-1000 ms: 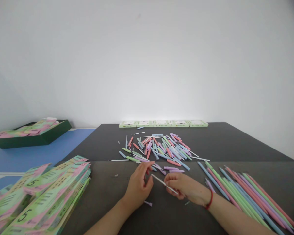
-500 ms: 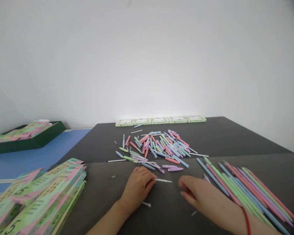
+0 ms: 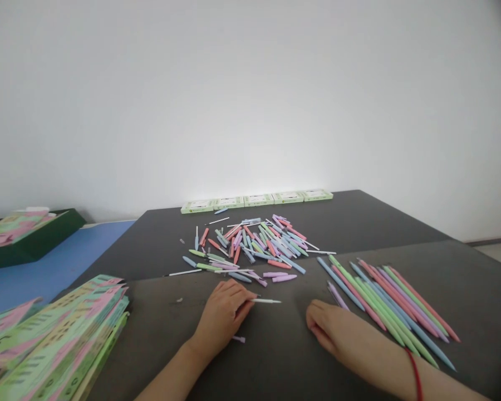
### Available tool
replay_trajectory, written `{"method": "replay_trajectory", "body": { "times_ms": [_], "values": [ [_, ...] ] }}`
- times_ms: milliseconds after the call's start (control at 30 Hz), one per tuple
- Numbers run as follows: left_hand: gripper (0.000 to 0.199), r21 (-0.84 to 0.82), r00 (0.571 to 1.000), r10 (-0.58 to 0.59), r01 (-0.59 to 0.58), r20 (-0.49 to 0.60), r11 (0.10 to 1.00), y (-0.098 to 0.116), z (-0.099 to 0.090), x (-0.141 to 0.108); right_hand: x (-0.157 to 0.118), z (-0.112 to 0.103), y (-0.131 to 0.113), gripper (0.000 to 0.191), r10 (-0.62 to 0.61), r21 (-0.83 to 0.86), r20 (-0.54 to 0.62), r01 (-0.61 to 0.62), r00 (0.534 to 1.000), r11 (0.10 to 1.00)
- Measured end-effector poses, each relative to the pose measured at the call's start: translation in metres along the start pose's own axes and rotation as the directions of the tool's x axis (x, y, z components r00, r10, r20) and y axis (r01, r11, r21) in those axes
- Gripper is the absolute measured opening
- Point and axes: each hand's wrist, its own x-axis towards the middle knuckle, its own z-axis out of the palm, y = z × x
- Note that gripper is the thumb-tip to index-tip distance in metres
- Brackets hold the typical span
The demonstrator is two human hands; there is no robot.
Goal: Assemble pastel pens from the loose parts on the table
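Note:
My left hand (image 3: 225, 309) is closed on a white pen refill (image 3: 268, 301), whose tip points right between thumb and fingers. A purple pen piece (image 3: 239, 339) lies on the table, partly hidden by that hand. My right hand (image 3: 328, 323) rests a little to the right, its fingers curled together; what they hold, if anything, is hidden. Just behind it lies a purple pen barrel (image 3: 338, 295). Farther back spreads a loose pile of pastel pen parts (image 3: 271, 245) with white refills among them.
Long pastel pens (image 3: 384, 312) lie side by side at the right. Printed green-and-pink packs (image 3: 75, 328) are stacked at front left. A dark green tray (image 3: 29, 248) holds more packs on a blue surface. Several flat boxes (image 3: 256, 200) line the far table edge.
The view has turned slightly right, so things sit farther left. My right hand's fingers have curled together, and a small clear bit below it no longer shows. My left hand keeps the refill.

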Motion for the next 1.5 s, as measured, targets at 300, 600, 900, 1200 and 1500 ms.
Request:
{"method": "replay_trajectory", "body": {
  "times_ms": [300, 600, 900, 1200, 1500],
  "values": [
    [0.015, 0.01, 0.998, 0.05, -0.05, -0.034, 0.999, -0.004, 0.0, 0.005, -0.105, -0.013, 0.032, 0.028, 0.15, 0.131, 0.188, -0.176, 0.971, 0.976],
    [0.014, 0.024, 0.997, 0.077, -0.077, -0.03, 0.997, -0.002, -0.001, 0.003, -0.088, 0.019, 0.018, 0.021, 0.128, -0.078, 0.147, -0.118, 0.981, 0.99],
    [0.012, -0.014, 0.991, -0.064, 0.063, -0.121, 0.998, -0.003, -0.005, 0.0, 0.036, -0.006, -0.02, 0.009, 0.158, 0.782, -0.053, -0.058, 0.986, 0.621],
    [0.011, -0.051, 0.988, -0.094, 0.088, -0.12, 0.995, -0.005, -0.003, -0.001, 0.058, 0.007, -0.012, 0.016, 0.026, 0.354, -0.283, 0.079, 0.959, 0.932],
    [0.011, 0.018, 0.994, -0.068, 0.07, -0.091, 0.997, -0.003, -0.006, -0.002, 0.055, 0.008, -0.011, 0.019, -0.012, 0.299, -0.274, 0.097, 0.962, 0.949]
  ]
}}
